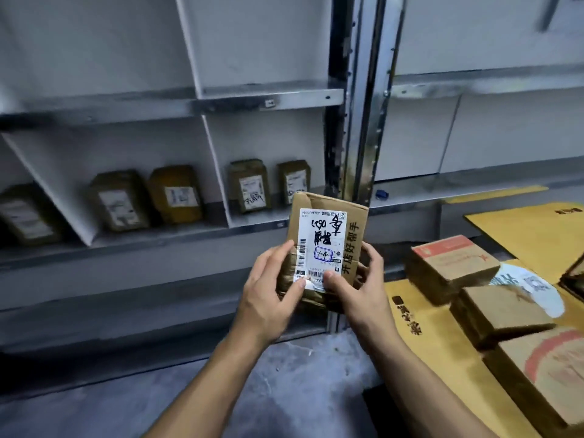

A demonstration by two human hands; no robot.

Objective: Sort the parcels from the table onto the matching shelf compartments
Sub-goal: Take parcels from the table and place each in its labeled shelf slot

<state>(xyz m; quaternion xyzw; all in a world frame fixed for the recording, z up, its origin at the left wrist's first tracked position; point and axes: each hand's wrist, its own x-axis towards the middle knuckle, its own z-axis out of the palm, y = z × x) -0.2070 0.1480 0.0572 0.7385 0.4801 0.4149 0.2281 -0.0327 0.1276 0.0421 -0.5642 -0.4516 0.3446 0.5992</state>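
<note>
Being held up before the shelf (158,237), a brown parcel (355,216) is grasped at its near end by the left hand (271,295) and the right hand (360,292). Its label (320,229) is probably being read. Next, the matching compartment must be found, and the parcel set inside.

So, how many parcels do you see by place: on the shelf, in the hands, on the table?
Parcels on the shelf: 5
Parcel held by the left hand and right hand: 1
Cardboard boxes on the table: 3
Total: 9
A dark thing at the right edge is cut off, so it is not counted.
</note>
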